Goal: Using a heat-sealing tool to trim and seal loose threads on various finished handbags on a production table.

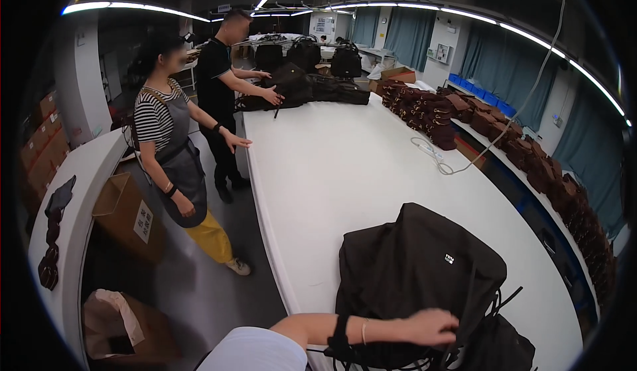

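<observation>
Left hand, bare, reaches across from the left over the lower part of the large dark brown fabric bag with a small white mark. Fingers partly bent — can't tell if they grip the cloth or just rest on it. Right hand isn't visible, state can't be told.

Bag sits at the near end of the long white worktop, its top peaked, sides creased. Smaller dark fabric piece with thin straps lies just beside it, lower right. Black band on the left wrist, plus a thin bracelet.

Far end of worktop: heap of dark fabric bags, person in a black shirt with arms reached out to it. Nearer, person in striped top and grey apron stands at the left edge. Along the right: stacked maroon-brown bundles — blue plastic bins behind. Looped pale cable hangs down onto the worktop. Floor at left: open brown cardboard box.
</observation>
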Available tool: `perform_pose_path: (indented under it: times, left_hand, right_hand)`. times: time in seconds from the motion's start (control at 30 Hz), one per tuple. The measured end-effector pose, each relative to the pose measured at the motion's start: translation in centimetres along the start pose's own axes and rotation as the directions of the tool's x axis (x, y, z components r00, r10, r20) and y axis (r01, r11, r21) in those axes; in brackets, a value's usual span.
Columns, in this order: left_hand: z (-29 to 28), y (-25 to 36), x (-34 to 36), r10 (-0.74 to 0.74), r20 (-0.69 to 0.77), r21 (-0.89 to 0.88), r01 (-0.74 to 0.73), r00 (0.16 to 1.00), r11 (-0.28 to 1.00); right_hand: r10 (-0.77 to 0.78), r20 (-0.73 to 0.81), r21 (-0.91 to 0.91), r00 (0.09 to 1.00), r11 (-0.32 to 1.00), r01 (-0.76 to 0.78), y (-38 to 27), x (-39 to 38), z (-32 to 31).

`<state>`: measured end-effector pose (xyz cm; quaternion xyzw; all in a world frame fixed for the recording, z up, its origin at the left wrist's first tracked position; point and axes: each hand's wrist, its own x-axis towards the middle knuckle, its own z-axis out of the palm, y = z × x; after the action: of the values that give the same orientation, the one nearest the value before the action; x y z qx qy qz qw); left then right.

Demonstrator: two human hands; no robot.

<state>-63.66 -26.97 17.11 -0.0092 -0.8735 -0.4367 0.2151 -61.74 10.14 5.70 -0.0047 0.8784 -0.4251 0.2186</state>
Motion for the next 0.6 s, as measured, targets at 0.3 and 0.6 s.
perform_pose_path:
  times: [0.3,0.6]
  left_hand:
    - [-5.6,-18.1,-6.9,-0.795,-0.397,-0.073,0.848,0.458,0.525]
    - [-0.8,-16.9,-0.5,-0.769,-0.324,0.05,0.822,0.551,0.568]
  right_hand:
    - [0.021,0.002,0.034,1.0,0.999,-0.022,0.3,1.3,0.8]
    - [-0.089,-0.14,0.114,0.986,0.988,0.105,-1.7,2.4,1.4]
